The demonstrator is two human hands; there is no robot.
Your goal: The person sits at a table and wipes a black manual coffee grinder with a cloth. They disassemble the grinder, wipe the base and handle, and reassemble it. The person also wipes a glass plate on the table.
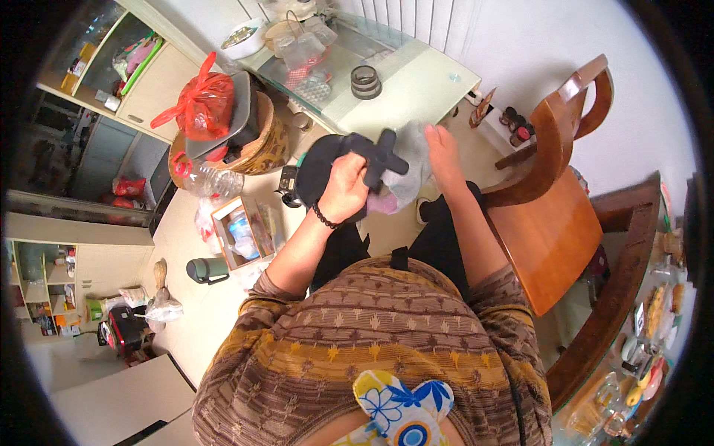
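Note:
My left hand [346, 187] grips a black object with a cross-shaped, pronged end [385, 159]; its exact kind I cannot tell. Behind that hand is a black rounded body [317, 167], and whether the two are one piece is unclear. A grey cloth [410, 159] with a pinkish patch hangs beside the pronged end. My right hand [443, 156] holds this cloth along its right side, its fingers partly hidden by the fabric. Both hands are in front of my waist, over the floor and short of a glass-topped table [418, 83].
A dark cylindrical ring-like item [366, 82] stands on the glass table. On the left are a red plastic bag [207, 103], a clear bottle [215, 179], an open box [237, 231] and a green flask [207, 270]. A wooden chair [546, 234] stands close on the right.

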